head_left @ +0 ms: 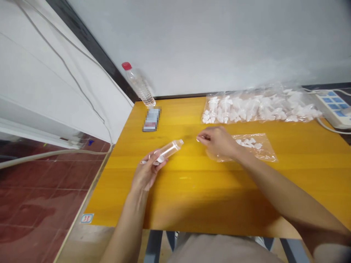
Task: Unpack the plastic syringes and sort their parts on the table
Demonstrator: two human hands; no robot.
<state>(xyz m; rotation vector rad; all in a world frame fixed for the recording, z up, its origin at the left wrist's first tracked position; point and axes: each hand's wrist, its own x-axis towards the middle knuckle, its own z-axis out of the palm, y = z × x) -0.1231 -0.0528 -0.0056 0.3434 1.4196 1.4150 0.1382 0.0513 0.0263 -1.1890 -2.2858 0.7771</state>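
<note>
Phone (151, 119), red-capped bottle (140, 87) beyond left hand (146, 172)

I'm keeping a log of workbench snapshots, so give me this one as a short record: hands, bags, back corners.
left hand: holds a clear plastic tube, narrow end pointing right
right hand: pinches a small white piece
small bag: clear, white pieces inside, partly behind the right wrist
large bag: clear, white pieces inside, toward the back of the table
back left: red-capped bottle, standing; smartphone, lying flat
back right: power strip
</note>
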